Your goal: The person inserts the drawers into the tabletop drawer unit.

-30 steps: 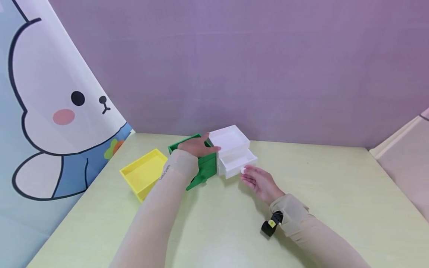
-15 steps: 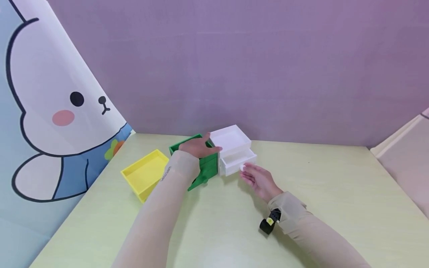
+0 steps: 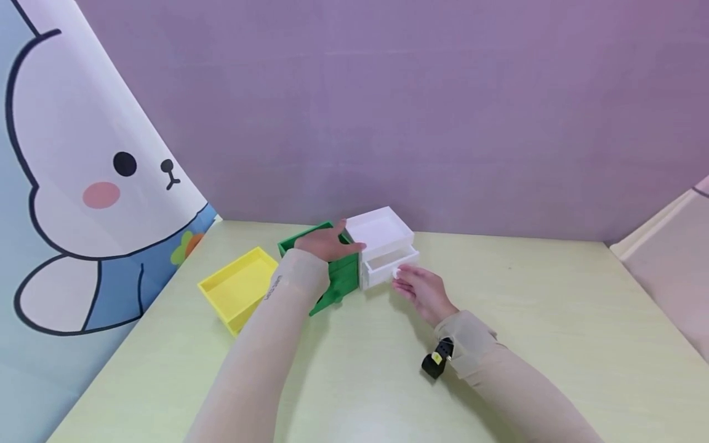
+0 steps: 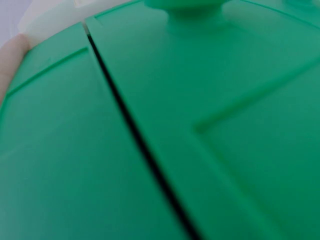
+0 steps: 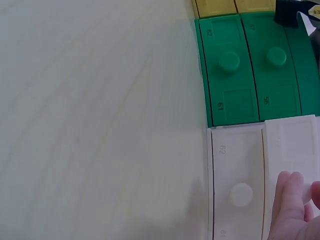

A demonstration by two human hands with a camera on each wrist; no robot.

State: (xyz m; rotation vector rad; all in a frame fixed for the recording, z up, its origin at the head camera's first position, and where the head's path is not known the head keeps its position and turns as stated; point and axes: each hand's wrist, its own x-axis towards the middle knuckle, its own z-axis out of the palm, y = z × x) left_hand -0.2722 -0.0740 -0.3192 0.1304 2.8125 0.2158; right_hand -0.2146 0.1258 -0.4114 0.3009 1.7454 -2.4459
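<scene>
A white drawer box stands at the back of the table, its upper drawer pulled partly out. My right hand pinches that drawer's round white knob; the right wrist view shows the fingers at the knob too. Below it, the lower white drawer sits flush. My left hand lies across the top of the green drawer box, with thumb and a finger stretched out to the edge of the white box. In the left wrist view, green drawer fronts fill the picture.
A yellow drawer box stands left of the green one, all side by side on the pale table. A purple cloth backdrop rises right behind. A printed cartoon cloth hangs at the left.
My right hand has moved forward and left, and the white drawer has slid further into its box. My left hand stays in place on the boxes.
</scene>
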